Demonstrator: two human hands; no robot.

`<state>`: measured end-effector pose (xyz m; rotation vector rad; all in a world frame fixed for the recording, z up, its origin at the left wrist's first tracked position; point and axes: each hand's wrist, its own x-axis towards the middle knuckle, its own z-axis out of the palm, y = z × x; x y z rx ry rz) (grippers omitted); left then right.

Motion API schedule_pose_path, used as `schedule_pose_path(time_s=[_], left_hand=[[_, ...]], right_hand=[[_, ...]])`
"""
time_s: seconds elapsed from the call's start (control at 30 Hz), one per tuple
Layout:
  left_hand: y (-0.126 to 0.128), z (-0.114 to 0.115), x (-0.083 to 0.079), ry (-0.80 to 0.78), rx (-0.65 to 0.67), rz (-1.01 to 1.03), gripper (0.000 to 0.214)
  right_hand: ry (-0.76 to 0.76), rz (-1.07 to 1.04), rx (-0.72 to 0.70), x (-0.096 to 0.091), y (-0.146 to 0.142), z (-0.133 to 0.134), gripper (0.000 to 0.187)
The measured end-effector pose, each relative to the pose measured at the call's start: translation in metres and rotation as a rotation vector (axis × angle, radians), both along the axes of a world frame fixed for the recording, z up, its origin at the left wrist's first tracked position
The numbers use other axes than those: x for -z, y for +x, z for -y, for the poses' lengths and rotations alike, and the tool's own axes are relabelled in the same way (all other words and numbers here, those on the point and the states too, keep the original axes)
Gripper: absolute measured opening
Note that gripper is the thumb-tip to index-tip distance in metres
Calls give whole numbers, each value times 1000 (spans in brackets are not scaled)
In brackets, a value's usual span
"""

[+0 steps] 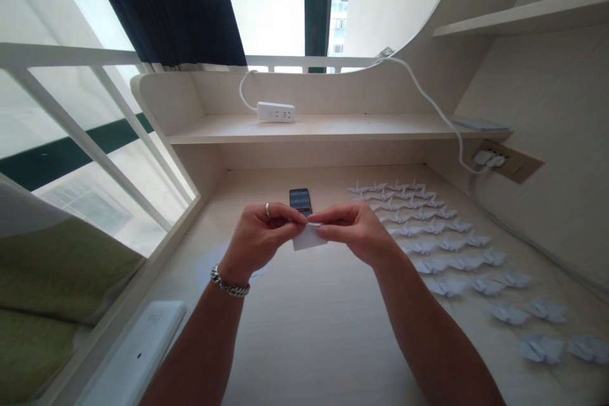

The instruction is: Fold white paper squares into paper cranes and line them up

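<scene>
A small piece of white folded paper [309,239] is held up over the desk between both hands. My left hand [264,235], with a ring and a chain bracelet on that arm, pinches its upper left edge between thumb and forefinger. At the upper right edge, my right hand [356,228] pinches it in the same way. The top edge looks folded over; finer creases are too small to make out. Just beyond the fingers lies a phone [299,198] with its screen lit. White paper [207,266] lies on the desk, partly behind my left hand.
Rows of white folded paper cranes [438,244] cover the right side of the desk [309,330]. A long white box-like object [137,349] lies at the front left. On the shelf stands a power strip [276,112]. A white cable [428,98] runs to the wall socket [514,162].
</scene>
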<state>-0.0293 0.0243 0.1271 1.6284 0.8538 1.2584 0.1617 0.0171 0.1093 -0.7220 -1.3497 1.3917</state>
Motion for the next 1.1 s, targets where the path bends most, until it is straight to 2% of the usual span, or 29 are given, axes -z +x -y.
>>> schedule_pose_path(time_s=[0.07,0.17,0.37,0.67,0.8,1.0,1.1], left_hand=[[0,1,0,8,11,-26,7],[0,2,1,7,30,-74,4],[3,2,3,-20,23,-35,7],[3,2,-1,-52,68,-20,9],[4,2,0,-56,63,5,9],[3,0,5,-4,14,-29,6],[4,-1,5,21,-12,-23,7]], right_hand=[[-60,-25,-48,-2,1,1,24],[-98,-16,29,-1,-2,0,24],[-29,87,113,2,-4,-1,25],[30,179,195,-4,-4,4,20],[16,168,198,-6,-6,5,19],[-122,52,156,-3,-8,2,25],[-116,38,144,1,-9,0,26]])
